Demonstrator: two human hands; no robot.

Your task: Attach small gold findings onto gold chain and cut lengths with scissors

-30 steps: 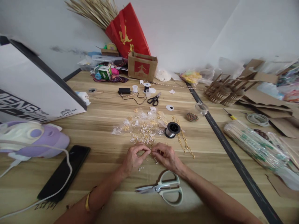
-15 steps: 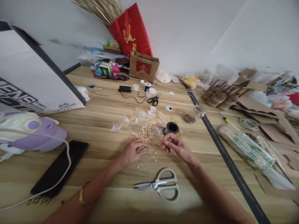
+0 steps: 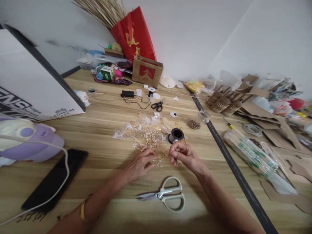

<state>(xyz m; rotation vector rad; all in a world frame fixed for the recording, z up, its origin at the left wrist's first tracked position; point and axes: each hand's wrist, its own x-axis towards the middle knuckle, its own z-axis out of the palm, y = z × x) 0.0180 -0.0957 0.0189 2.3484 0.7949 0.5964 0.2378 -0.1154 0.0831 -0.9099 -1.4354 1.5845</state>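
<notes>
My left hand reaches low over the table at the near edge of a pile of small gold and clear beads and charms. Its thumb stands apart from its fingers, and I see nothing held between them. Just off its fingertips lies a short strand of small shiny pieces. My right hand is closed in a pinch in front of a black spool of thin wire or thread; whatever its fingertips hold is too fine to make out. Below both hands lie pale-handled scissors.
Black scissors and a black adapter lie farther back. A phone and a purple-white appliance are on the left. Bagged sticks, cardboard and small baskets crowd the right, beyond a dark strip.
The view has shifted slightly. My left hand has drawn nearer and its thumb has parted from its fingers; a small loose piece below it no longer shows. My right hand stays pinched.
</notes>
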